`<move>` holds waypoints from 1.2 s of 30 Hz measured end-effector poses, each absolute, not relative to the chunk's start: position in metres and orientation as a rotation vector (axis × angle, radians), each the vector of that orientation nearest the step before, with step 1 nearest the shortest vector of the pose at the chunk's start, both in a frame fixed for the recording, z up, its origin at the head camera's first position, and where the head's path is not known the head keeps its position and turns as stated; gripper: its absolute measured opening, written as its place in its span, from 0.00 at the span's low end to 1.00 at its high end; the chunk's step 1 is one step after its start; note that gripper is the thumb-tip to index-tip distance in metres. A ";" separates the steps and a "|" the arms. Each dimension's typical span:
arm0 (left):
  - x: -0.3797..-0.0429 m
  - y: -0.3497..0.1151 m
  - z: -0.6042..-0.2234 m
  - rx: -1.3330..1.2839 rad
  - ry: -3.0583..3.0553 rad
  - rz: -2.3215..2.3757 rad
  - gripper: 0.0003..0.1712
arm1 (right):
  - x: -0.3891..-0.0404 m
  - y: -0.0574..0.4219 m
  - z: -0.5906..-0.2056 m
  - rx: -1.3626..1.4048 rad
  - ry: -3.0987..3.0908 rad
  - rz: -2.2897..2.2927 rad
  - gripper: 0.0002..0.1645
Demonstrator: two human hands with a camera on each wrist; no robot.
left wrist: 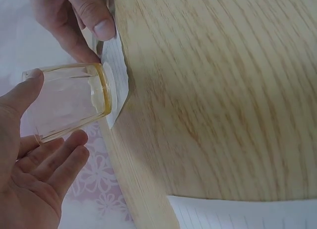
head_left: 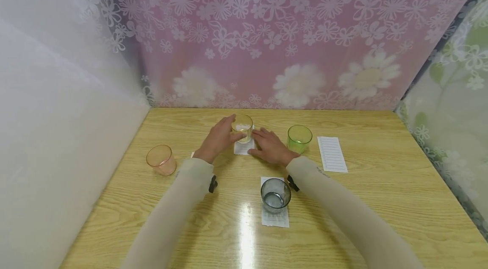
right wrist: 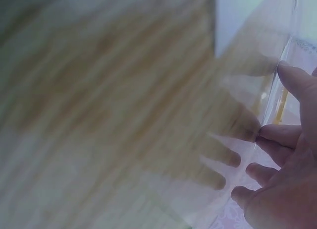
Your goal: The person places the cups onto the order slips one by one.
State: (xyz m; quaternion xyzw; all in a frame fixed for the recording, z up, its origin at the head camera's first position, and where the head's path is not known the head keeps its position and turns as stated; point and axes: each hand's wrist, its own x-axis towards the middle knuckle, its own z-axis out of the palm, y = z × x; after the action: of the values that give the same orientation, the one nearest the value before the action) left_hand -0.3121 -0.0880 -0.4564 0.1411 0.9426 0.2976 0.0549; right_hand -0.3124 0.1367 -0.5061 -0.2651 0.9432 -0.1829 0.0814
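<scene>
A pale yellow clear glass (head_left: 242, 128) stands on a small lined paper slip (head_left: 242, 149) toward the back of the table. My left hand (head_left: 220, 138) holds this glass near its rim, thumb on one side and a finger on the other, as the left wrist view shows. The remaining fingers of that hand extend free below the glass. At the other side, my right hand (head_left: 271, 147) rests low by the glass's base. Its thumb (left wrist: 104, 29) touches the slip's edge, and its fingertips come down at the tabletop.
A green glass (head_left: 299, 138) stands just right of my right hand. A grey glass (head_left: 275, 195) sits on another lined slip (head_left: 275, 220) between the forearms. An orange glass (head_left: 162, 161) stands at left, and a lined slip (head_left: 331, 154) lies at right. A curtain (head_left: 267, 48) hangs behind the table.
</scene>
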 end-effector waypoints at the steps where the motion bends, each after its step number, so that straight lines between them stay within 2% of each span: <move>1: -0.313 -0.087 -0.457 0.433 2.864 0.898 0.52 | -0.312 0.136 -0.506 -0.785 2.827 -0.538 0.46; 30: -0.323 -0.083 -0.464 0.451 2.868 0.833 0.52 | -0.319 0.139 -0.501 -0.746 2.775 -0.614 0.51; 36: -0.322 -0.086 -0.464 0.460 2.857 0.838 0.58 | -0.316 0.142 -0.492 -0.708 2.752 -0.749 0.55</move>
State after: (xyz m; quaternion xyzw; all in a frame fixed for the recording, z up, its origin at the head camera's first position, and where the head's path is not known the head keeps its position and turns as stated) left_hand -0.3222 -0.0857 -0.4640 0.1523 0.9463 0.2776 0.0646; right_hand -0.3159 0.1418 -0.4924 -0.2397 0.9316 -0.2537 0.1015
